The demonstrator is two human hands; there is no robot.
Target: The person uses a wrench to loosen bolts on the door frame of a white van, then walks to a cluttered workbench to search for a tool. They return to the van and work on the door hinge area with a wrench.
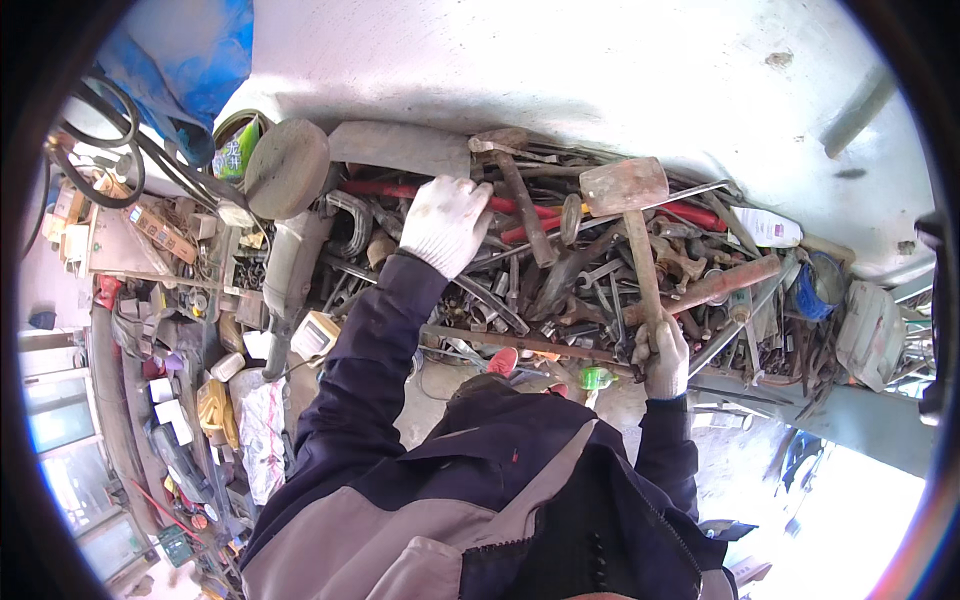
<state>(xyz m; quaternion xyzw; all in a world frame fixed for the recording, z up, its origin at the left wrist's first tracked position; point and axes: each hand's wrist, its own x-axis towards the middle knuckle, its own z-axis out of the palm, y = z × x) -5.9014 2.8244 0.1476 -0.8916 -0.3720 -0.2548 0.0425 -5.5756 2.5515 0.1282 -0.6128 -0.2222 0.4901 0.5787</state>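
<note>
One hammer (632, 215) stands near-vertical at centre-right, head up, right hand (663, 362) clenched round its handle; left hand (446, 222), fingers together, rests on red-handled cutters (520, 212).

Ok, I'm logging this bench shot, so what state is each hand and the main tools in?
right hand, gloved, gripping the hammer handle
hammer, rusty, head raised above the pile
left hand, gloved, resting on the tool pile
tool pile, rusty, jumbled
white bottle, lying on its side

Tools (560, 270) lie heaped on the desk (860, 410). The left hand (445, 222) rests on the heap; the right hand (663, 362), at its near edge, grips a hammer (630, 200).
</note>
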